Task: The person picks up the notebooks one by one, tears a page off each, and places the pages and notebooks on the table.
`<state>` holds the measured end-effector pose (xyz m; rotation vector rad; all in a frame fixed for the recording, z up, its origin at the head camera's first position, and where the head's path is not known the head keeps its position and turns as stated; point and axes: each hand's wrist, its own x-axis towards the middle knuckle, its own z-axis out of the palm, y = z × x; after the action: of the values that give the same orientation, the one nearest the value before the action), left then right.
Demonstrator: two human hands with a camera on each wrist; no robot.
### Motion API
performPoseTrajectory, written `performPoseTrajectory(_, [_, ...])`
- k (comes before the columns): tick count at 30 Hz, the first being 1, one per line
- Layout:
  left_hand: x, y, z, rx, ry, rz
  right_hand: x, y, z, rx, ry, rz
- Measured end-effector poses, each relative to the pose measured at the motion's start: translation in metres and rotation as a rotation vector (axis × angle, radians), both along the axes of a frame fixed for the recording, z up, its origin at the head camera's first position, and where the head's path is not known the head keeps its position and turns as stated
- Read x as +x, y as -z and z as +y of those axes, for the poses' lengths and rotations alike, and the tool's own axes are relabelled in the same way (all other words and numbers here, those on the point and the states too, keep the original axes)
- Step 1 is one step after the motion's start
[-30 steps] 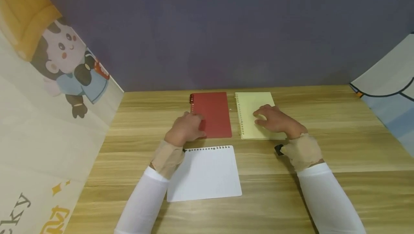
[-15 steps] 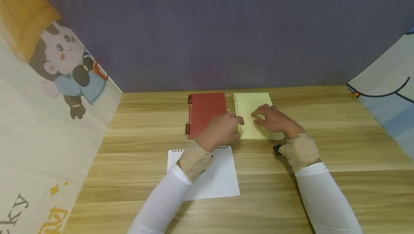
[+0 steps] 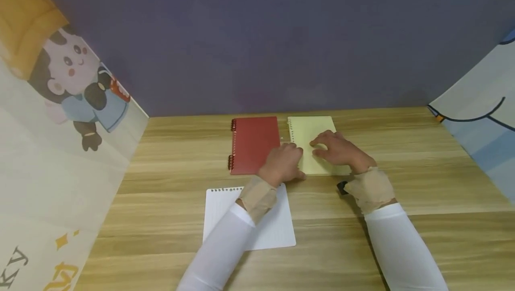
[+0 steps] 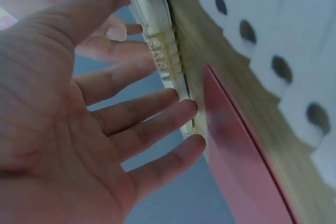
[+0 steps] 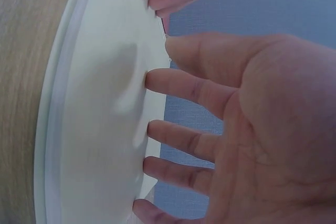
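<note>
A pale yellow ring-bound notebook (image 3: 310, 125) lies closed at the table's far side, its clear rings along the left edge. My right hand (image 3: 339, 148) rests on its cover, with spread fingertips (image 5: 157, 129) pressing the surface. My left hand (image 3: 283, 162) reaches over the gap between this notebook and a closed red notebook (image 3: 255, 139). Its straight, parted fingers (image 4: 152, 129) are beside the yellow notebook's clear binding rings (image 4: 167, 56), holding nothing. The left hand covers the lower right corner of the red notebook in the head view.
A white punched loose-leaf sheet (image 3: 275, 230) lies in front of the red notebook, partly under the left forearm in view. The wooden table (image 3: 362, 237) ends at a dark back wall (image 3: 281, 36). A printed panel (image 3: 40, 183) stands along the left side.
My left hand has moved right, from the red notebook's lower left to the yellow notebook's ring edge. My right hand stays on the yellow cover. The head view has shifted slightly.
</note>
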<state>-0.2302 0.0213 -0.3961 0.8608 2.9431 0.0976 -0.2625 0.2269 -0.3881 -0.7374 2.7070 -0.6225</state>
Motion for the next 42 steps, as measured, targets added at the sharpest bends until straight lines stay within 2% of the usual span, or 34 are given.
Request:
performPoseTrajectory(4, [0.002, 0.001, 0.001, -0.005, 0.009, 0.001, 0.001, 0.002, 0.000, -0.012, -0.012, 0.010])
performPoseTrajectory(14, [0.002, 0.002, -0.002, 0.037, 0.027, -0.056, 0.000, 0.003, 0.005, -0.033, -0.018, 0.001])
performPoseTrajectory(17, [0.002, 0.002, -0.002, 0.056, 0.035, -0.061, 0.001, -0.001, 0.007, 0.008, 0.032, 0.005])
performPoseTrajectory(24, [0.001, 0.003, -0.003, 0.071, 0.045, -0.068, 0.003, -0.013, 0.012, 0.099, 0.245, -0.077])
performPoseTrajectory(33, [0.002, 0.000, -0.005, 0.043, 0.057, -0.065, 0.001, -0.023, 0.017, 0.149, 0.340, -0.080])
performPoseTrajectory(42, [0.002, -0.002, -0.007, 0.076, 0.071, -0.047, 0.003, -0.033, 0.015, 0.078, 0.402, 0.005])
